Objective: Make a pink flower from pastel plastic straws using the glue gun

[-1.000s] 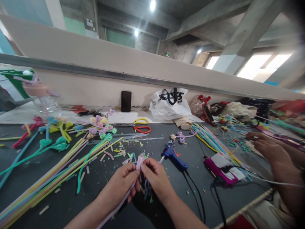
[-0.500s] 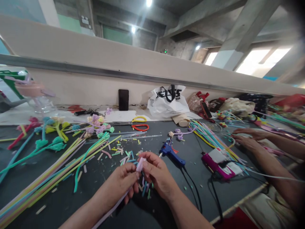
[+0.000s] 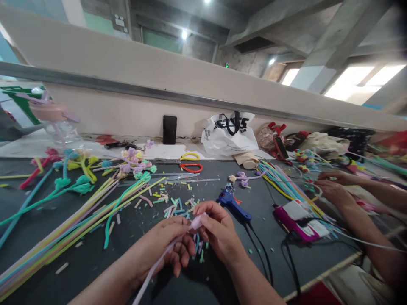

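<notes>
A lilac pipe cleaner point(image 3: 153, 270) runs up from the lower edge to my two hands at the middle of the table. My left hand point(image 3: 173, 243) pinches it just below its thicker, bunched end point(image 3: 197, 222). The fingers of my right hand point(image 3: 218, 231) close round that bunched end from the right, partly hiding it. Short cut pipe cleaner pieces point(image 3: 178, 207) lie scattered behind and under the hands. A blue glue gun point(image 3: 234, 205) rests to the right of my right hand, its nozzle toward the hands.
Long pipe cleaners point(image 3: 79, 216) and finished-looking fuzzy flowers point(image 3: 135, 163) lie left. Behind are scissors point(image 3: 190, 167), a phone point(image 3: 169, 130) and a white bag point(image 3: 229, 137). At right sit a magenta power strip point(image 3: 299, 224) and a co-worker's hands point(image 3: 333, 188).
The bunched lilac end has tipped from upright toward the right, and my hands have shifted slightly right with it. My left fingers have loosened below. The view has swung slightly left.
</notes>
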